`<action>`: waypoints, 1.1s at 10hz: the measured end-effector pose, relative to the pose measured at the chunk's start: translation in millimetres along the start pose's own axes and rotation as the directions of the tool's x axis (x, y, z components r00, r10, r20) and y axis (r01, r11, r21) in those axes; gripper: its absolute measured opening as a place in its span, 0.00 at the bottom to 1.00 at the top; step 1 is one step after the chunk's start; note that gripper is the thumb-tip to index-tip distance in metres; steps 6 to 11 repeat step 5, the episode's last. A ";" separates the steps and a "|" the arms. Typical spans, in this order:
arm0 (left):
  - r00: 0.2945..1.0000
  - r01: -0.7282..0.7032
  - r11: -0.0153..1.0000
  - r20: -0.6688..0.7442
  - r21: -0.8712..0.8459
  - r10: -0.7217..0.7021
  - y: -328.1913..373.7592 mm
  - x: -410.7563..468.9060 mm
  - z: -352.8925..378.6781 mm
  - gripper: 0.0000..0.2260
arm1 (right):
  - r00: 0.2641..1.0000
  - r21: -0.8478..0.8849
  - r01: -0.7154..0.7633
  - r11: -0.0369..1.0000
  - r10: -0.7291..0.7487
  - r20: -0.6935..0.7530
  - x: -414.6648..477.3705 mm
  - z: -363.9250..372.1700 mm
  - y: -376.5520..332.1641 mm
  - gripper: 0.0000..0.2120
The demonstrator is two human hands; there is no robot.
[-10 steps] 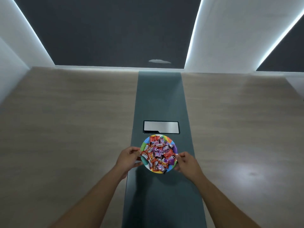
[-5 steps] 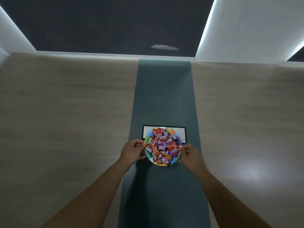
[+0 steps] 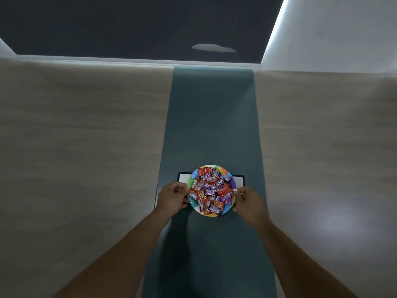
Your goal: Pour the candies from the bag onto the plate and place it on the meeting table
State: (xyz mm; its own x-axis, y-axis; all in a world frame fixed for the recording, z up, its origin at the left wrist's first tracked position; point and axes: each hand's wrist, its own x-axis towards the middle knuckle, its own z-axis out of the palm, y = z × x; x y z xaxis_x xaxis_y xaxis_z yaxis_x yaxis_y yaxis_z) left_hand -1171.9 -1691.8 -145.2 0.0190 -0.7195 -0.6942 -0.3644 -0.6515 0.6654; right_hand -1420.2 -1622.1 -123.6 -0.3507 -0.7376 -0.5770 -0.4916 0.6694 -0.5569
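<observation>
Both hands' fingers (image 3: 179, 187) pinch the candy-heaped plate (image 3: 192, 203), which hides most of a white panel (image 3: 183, 179).

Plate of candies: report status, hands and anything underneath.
Left hand and right hand both grip the plate rim. Candies heaped, none spilled. Plate over the grey strip, partly covering the white panel.

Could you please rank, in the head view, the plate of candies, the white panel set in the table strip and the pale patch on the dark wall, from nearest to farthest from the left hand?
From the left hand:
1. Plate of candies, touching it, held at its left rim.
2. White panel, just beyond the hand, partly under the plate.
3. Pale patch, far off on the dark wall past the table's end.
</observation>
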 end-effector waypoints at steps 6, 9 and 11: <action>0.989 -0.099 0.991 -0.098 0.091 0.108 -7.1 -19.2 -2.0 0.10 | 0.998 -0.008 0.024 1.000 -0.025 -0.063 -7.3 3.3 29.6 0.12; 0.989 -0.099 0.991 -0.098 0.091 0.108 -7.1 -19.2 -2.0 0.10 | 0.998 -0.008 0.024 1.000 -0.025 -0.063 -7.3 3.3 29.6 0.12; 0.989 -0.099 0.991 -0.098 0.091 0.108 -7.1 -19.2 -2.0 0.10 | 0.998 -0.008 0.024 1.000 -0.025 -0.063 -7.3 3.3 29.6 0.12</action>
